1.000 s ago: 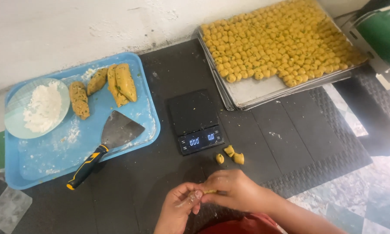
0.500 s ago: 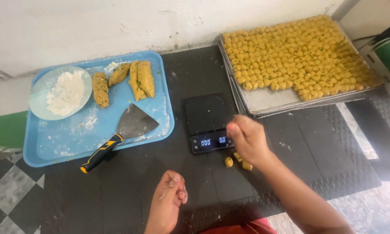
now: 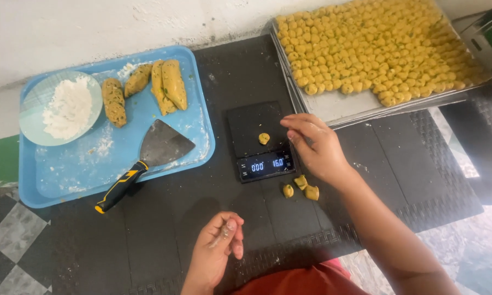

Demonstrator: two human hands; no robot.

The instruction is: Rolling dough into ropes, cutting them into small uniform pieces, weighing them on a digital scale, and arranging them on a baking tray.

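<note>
Black matted surface (image 3: 164,235) nearest: left hand (image 3: 219,247) loosely curled, empty. At one o'clock, right hand (image 3: 317,146) released, fingers open beside the dough piece (image 3: 264,139) resting on the scale (image 3: 260,141). A brushing finger could probably skew the reading. Farther, the full tray (image 3: 333,106).

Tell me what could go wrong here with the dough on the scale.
The dough ball sits alone on the scale; the right hand beside it could nudge it off. Three scraps lie loose on the mat by the wrist and may get swept away. The left hand looks floury, so it could smear things.
</note>
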